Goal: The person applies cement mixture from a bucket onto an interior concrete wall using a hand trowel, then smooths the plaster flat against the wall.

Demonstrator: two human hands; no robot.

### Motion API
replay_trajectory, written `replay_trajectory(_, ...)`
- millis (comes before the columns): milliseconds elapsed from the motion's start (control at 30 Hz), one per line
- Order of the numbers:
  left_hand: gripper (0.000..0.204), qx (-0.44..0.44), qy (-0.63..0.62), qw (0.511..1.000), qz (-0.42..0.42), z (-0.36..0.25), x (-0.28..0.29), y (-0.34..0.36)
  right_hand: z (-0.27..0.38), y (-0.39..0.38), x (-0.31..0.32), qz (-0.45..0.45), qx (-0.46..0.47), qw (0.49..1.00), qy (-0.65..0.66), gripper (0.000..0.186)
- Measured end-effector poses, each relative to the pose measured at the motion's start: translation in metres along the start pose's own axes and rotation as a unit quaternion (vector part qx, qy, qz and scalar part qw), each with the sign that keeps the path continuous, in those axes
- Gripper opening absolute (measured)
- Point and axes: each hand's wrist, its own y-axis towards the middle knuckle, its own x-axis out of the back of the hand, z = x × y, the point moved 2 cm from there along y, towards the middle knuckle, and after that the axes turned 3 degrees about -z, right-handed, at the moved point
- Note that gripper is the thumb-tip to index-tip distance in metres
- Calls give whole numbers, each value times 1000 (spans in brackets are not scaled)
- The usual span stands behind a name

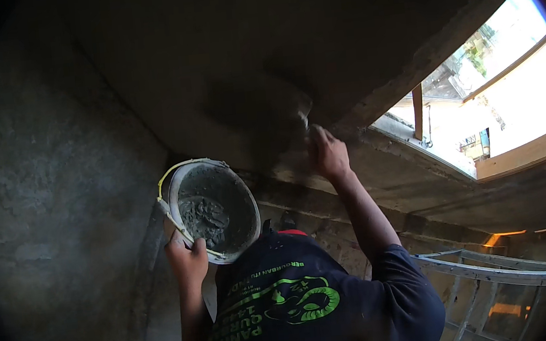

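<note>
My left hand (188, 256) grips the rim of a pale bucket (248, 202) on its near left side, thumb at the edge. The bucket is tilted so its inside shows, and a yellowish handle (161, 184) loops round its far left rim. Wet grey mortar (204, 218) lies at its bottom and smears its wall. Up and to the right, my right hand (329, 155) is closed round the handle of a trowel. The trowel's blade (305, 107) is against or close to the dark wall (222, 50); contact is hard to make out. A darker patch surrounds it.
At the right, a wood-framed window opening (522, 163) lets in bright light. Below it stands a metal frame with rungs (493, 272), like a ladder or scaffold. A rough grey wall (34, 213) rises at the left, meeting the dark one in a corner.
</note>
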Motion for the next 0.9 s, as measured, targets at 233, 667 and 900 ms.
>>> replay_trajectory(233,20,12,-32,999,6,6,2,0,-43,-36,-31,59,-119,986,-100,34)
replay_trajectory(667,26,36,-40,999,8,10,-3,-4,3,38,33,-13,-51,999,2,27)
replay_trajectory(900,24,31,-39,999,-8,7,1,-9,-19,5,-66,220,-44,968,-110,35)
